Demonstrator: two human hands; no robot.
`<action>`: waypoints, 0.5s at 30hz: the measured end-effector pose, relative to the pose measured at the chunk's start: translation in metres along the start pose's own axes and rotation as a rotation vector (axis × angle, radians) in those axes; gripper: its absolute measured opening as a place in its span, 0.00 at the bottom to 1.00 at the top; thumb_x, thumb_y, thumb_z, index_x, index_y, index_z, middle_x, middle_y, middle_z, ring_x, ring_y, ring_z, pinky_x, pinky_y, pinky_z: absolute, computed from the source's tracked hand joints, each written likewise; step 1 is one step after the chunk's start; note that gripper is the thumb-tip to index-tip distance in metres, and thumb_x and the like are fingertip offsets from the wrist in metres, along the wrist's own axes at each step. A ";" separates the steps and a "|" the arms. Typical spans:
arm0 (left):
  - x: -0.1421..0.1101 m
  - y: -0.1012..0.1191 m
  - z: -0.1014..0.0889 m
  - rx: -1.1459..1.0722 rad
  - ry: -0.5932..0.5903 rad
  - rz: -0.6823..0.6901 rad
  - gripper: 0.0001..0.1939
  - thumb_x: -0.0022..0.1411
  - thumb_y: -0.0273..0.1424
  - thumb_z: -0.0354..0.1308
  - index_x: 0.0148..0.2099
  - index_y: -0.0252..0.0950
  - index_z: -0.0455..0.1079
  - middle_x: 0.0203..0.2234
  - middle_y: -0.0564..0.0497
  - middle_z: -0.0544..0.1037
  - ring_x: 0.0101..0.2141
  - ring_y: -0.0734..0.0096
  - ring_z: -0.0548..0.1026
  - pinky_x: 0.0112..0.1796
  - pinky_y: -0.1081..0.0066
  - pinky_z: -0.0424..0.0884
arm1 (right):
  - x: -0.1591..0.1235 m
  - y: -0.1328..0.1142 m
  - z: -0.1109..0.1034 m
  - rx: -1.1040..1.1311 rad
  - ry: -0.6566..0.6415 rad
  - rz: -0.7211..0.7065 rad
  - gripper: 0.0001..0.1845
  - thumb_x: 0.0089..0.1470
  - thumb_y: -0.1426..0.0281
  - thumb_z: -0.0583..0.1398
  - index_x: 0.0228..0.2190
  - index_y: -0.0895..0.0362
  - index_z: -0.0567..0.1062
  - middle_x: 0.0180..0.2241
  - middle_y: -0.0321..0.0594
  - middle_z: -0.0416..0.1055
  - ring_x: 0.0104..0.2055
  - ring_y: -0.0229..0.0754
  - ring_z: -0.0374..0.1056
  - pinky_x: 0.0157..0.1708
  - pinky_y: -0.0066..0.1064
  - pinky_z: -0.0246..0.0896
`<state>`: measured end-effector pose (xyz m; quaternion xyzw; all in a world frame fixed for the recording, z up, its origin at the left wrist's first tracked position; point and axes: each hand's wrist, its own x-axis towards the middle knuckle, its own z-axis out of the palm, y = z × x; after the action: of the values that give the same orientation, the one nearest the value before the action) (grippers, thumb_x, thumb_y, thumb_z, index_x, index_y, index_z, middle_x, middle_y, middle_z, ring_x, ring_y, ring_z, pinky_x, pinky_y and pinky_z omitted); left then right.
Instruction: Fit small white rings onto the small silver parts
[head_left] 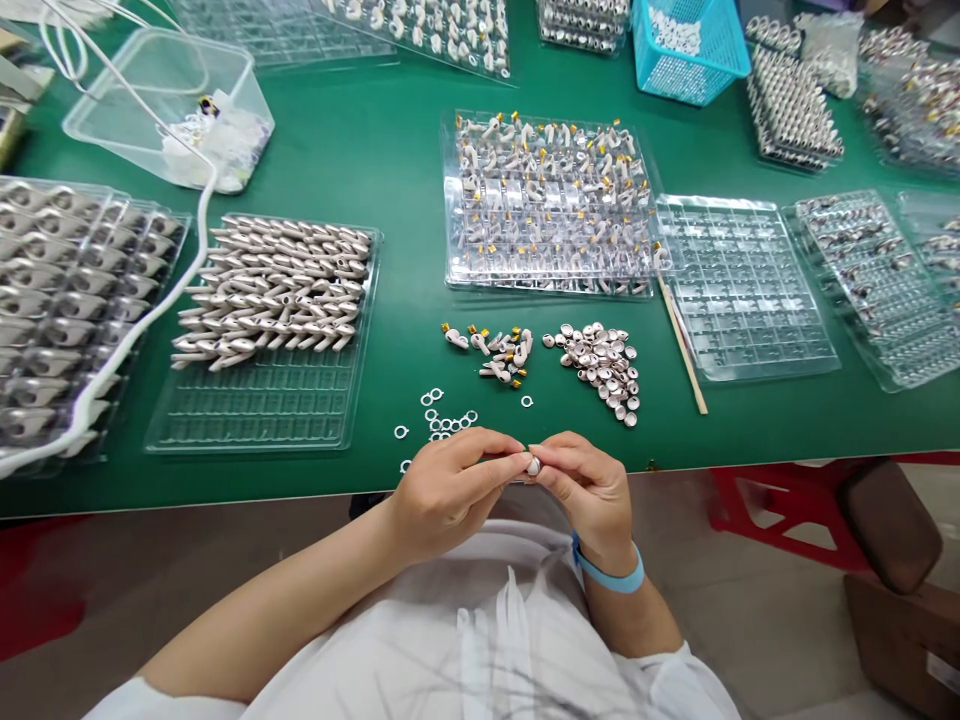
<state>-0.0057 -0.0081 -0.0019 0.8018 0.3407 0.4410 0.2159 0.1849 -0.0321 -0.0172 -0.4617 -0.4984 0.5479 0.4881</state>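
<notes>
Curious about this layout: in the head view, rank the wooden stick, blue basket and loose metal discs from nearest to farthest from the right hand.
From the right hand:
1. loose metal discs, just ahead
2. wooden stick, ahead and right
3. blue basket, farther back

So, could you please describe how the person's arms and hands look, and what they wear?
The left hand and right hand wear no gloves. A light blue band circles the right wrist; none shows on the left. The left sleeve and right sleeve are white and end well short of the wrists.
</notes>
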 end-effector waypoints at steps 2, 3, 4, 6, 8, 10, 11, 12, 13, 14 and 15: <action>0.000 0.000 0.000 -0.003 -0.003 -0.007 0.11 0.64 0.20 0.54 0.46 0.35 0.73 0.35 0.46 0.80 0.35 0.72 0.79 0.34 0.75 0.77 | 0.001 -0.001 0.000 -0.008 0.002 -0.008 0.11 0.53 0.71 0.66 0.40 0.47 0.82 0.35 0.39 0.77 0.35 0.39 0.72 0.32 0.30 0.71; -0.001 0.000 0.000 -0.005 -0.003 -0.008 0.11 0.64 0.20 0.54 0.46 0.35 0.73 0.35 0.46 0.80 0.35 0.72 0.79 0.34 0.75 0.77 | 0.001 -0.001 0.000 -0.010 0.001 -0.010 0.11 0.53 0.71 0.66 0.40 0.46 0.82 0.35 0.39 0.77 0.35 0.39 0.72 0.32 0.30 0.71; -0.001 -0.001 0.000 -0.008 -0.003 -0.008 0.11 0.65 0.20 0.53 0.46 0.35 0.73 0.35 0.46 0.80 0.35 0.72 0.79 0.34 0.75 0.77 | 0.001 -0.002 0.000 -0.012 -0.001 -0.013 0.12 0.53 0.71 0.66 0.40 0.46 0.82 0.35 0.39 0.77 0.35 0.39 0.72 0.32 0.30 0.71; -0.001 -0.001 0.000 -0.014 0.000 -0.008 0.11 0.64 0.20 0.54 0.46 0.36 0.72 0.35 0.46 0.80 0.35 0.72 0.79 0.34 0.75 0.77 | 0.002 -0.002 0.000 -0.014 -0.009 -0.021 0.12 0.53 0.72 0.66 0.40 0.46 0.82 0.35 0.39 0.77 0.34 0.39 0.72 0.31 0.29 0.71; -0.001 -0.001 0.001 -0.020 0.005 -0.011 0.11 0.64 0.20 0.54 0.46 0.35 0.72 0.35 0.46 0.80 0.35 0.72 0.79 0.35 0.75 0.77 | 0.002 -0.002 0.000 -0.018 -0.017 -0.025 0.13 0.54 0.73 0.66 0.40 0.46 0.82 0.35 0.39 0.77 0.34 0.38 0.72 0.31 0.29 0.70; 0.000 0.000 0.001 -0.027 0.011 -0.018 0.11 0.64 0.20 0.54 0.46 0.36 0.72 0.35 0.47 0.80 0.35 0.73 0.79 0.35 0.75 0.77 | 0.002 -0.002 -0.001 -0.031 -0.019 -0.032 0.13 0.54 0.73 0.66 0.40 0.46 0.82 0.35 0.39 0.78 0.34 0.39 0.72 0.31 0.29 0.70; 0.000 0.000 0.001 -0.030 0.013 -0.021 0.11 0.65 0.20 0.54 0.46 0.36 0.72 0.35 0.47 0.80 0.35 0.73 0.79 0.35 0.75 0.77 | 0.002 -0.002 -0.001 -0.041 -0.020 -0.034 0.13 0.54 0.73 0.66 0.41 0.46 0.82 0.35 0.39 0.78 0.34 0.39 0.72 0.31 0.29 0.70; 0.000 0.000 0.001 -0.034 0.013 -0.023 0.11 0.65 0.21 0.54 0.46 0.36 0.72 0.35 0.47 0.80 0.35 0.73 0.79 0.35 0.75 0.77 | 0.001 -0.002 -0.002 -0.050 -0.022 -0.039 0.13 0.54 0.73 0.66 0.41 0.46 0.82 0.35 0.39 0.78 0.34 0.39 0.72 0.31 0.30 0.70; 0.000 0.000 0.001 -0.036 0.013 -0.024 0.11 0.65 0.21 0.53 0.46 0.37 0.72 0.35 0.48 0.80 0.35 0.73 0.79 0.35 0.75 0.77 | 0.001 -0.001 -0.002 -0.057 -0.027 -0.044 0.13 0.54 0.73 0.66 0.41 0.46 0.81 0.35 0.39 0.78 0.35 0.39 0.72 0.31 0.30 0.70; 0.000 0.000 0.001 -0.037 0.015 -0.024 0.11 0.65 0.21 0.53 0.46 0.37 0.72 0.35 0.48 0.80 0.35 0.73 0.79 0.35 0.75 0.77 | 0.001 -0.001 -0.003 -0.063 -0.033 -0.051 0.14 0.54 0.73 0.66 0.41 0.45 0.81 0.35 0.39 0.78 0.35 0.39 0.72 0.31 0.29 0.70; 0.000 0.000 0.001 -0.037 0.014 -0.023 0.11 0.65 0.21 0.53 0.46 0.37 0.72 0.35 0.48 0.80 0.35 0.73 0.79 0.35 0.76 0.77 | 0.001 -0.001 -0.003 -0.068 -0.040 -0.057 0.14 0.54 0.73 0.66 0.42 0.45 0.81 0.35 0.39 0.78 0.35 0.39 0.73 0.32 0.29 0.70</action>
<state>-0.0047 -0.0080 -0.0023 0.7905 0.3431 0.4505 0.2334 0.1878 -0.0305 -0.0166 -0.4526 -0.5394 0.5255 0.4777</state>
